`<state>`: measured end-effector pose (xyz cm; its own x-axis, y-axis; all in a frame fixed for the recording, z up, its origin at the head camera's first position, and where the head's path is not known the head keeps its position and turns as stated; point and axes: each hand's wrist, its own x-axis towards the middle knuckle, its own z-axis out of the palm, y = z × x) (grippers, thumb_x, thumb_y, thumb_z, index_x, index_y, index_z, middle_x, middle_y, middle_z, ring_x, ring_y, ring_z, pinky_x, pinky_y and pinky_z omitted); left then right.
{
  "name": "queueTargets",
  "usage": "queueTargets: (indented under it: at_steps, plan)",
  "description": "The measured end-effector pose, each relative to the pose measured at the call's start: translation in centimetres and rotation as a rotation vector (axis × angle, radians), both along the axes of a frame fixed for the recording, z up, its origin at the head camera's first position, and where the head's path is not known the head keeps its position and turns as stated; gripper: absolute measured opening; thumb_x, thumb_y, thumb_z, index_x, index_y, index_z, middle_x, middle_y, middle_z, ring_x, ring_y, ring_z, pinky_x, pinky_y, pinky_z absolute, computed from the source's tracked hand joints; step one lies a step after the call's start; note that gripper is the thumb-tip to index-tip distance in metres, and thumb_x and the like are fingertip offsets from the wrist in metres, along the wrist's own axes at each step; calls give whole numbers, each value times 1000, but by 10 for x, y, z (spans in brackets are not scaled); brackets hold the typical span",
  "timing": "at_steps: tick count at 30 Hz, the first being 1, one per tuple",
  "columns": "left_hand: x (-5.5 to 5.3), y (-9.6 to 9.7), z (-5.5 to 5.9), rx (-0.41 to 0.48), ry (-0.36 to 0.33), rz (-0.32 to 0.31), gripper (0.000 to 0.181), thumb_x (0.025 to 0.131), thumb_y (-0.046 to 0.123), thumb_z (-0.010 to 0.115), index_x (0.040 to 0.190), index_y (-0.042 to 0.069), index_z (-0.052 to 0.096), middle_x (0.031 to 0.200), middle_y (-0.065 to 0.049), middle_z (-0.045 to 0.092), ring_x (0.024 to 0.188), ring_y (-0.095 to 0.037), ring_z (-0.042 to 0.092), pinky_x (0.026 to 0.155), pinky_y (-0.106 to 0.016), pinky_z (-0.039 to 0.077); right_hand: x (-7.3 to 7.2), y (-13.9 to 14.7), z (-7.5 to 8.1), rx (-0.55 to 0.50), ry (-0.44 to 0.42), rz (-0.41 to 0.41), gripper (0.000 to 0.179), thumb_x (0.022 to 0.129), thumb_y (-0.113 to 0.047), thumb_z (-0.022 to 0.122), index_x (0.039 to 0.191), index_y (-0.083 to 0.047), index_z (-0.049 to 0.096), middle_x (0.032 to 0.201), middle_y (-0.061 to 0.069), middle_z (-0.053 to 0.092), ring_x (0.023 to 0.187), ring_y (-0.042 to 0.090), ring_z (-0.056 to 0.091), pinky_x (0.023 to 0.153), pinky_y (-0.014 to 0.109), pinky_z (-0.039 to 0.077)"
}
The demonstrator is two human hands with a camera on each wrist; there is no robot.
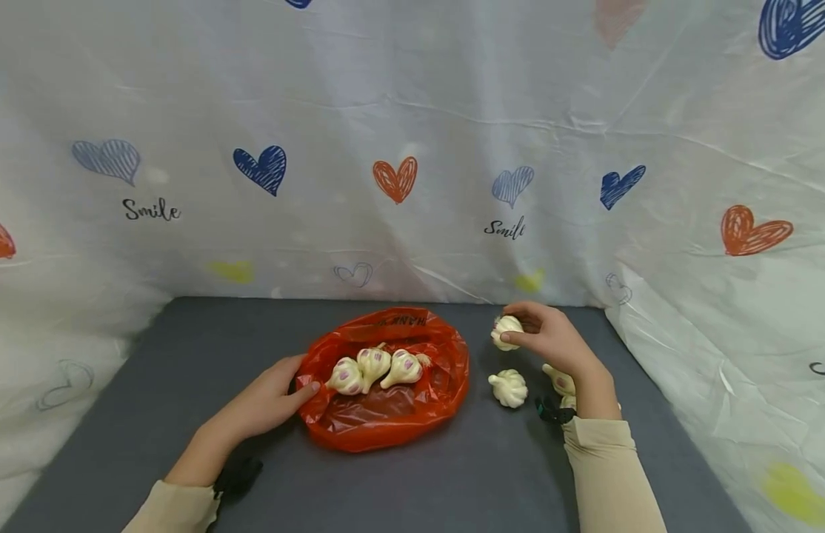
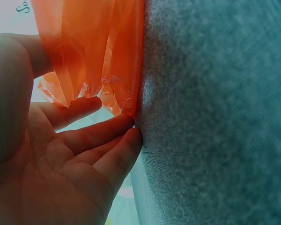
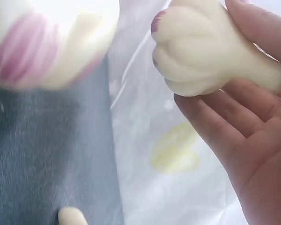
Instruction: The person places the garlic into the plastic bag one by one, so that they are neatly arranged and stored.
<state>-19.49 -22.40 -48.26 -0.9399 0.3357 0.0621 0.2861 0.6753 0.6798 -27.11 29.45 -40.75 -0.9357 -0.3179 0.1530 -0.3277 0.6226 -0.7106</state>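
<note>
A red plastic bag lies with its mouth spread wide on the table. Three garlic bulbs sit inside it in a row. My left hand pinches the bag's left rim, thumb over the inner side and fingers outside; the left wrist view shows the film between them. To the right of the bag, my right hand holds a garlic bulb between thumb and fingers, above the table. In the right wrist view this bulb has purple marks and a thick stem.
Another garlic bulb lies on the grey table just below the right hand. More garlic lies partly hidden behind the right wrist. A white sheet with printed hearts hangs along the table's back and right sides.
</note>
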Motion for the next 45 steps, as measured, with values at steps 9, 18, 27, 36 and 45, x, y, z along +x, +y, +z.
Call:
queueTargets:
  at_steps: [9, 18, 27, 36, 45]
  plan:
    - [-8, 20, -3, 30, -12, -38, 64, 110, 42, 67, 160, 6, 51, 152, -14, 60, 140, -38, 57, 116, -63, 47, 15, 1, 7, 30, 52, 2, 50, 98, -39, 85, 141, -17, 70, 137, 5, 72, 128, 31, 69, 108, 55, 56]
    - [-9, 31, -3, 33, -35, -40, 60, 109, 41, 69, 156, 7, 55, 147, -10, 63, 135, -32, 60, 114, -59, 49, 24, -6, 7, 50, 93, 1, 49, 99, -38, 85, 140, -15, 71, 132, 4, 73, 122, 31, 71, 102, 55, 58]
    - [-4, 18, -1, 18, -41, 1, 63, 109, 42, 69, 158, 6, 54, 149, -12, 61, 136, -33, 60, 114, -60, 50, 17, -36, 3, 11, 101, 77, 51, 99, -37, 85, 141, -13, 70, 137, 4, 72, 125, 30, 70, 102, 58, 58]
    - [5, -1, 3, 19, -12, 6, 63, 110, 41, 68, 160, 7, 52, 152, -13, 60, 140, -37, 57, 115, -62, 47, 9, -64, 0, -20, 96, 140, 54, 97, -35, 87, 143, -11, 70, 135, 3, 73, 127, 31, 70, 101, 58, 59]
    - [4, 2, 6, 16, -33, 0, 65, 109, 44, 68, 159, 4, 53, 151, -14, 61, 139, -37, 58, 114, -63, 48, 12, -67, 3, -11, 98, 160, 54, 97, -37, 87, 143, -14, 70, 138, 2, 72, 131, 32, 68, 107, 60, 55]
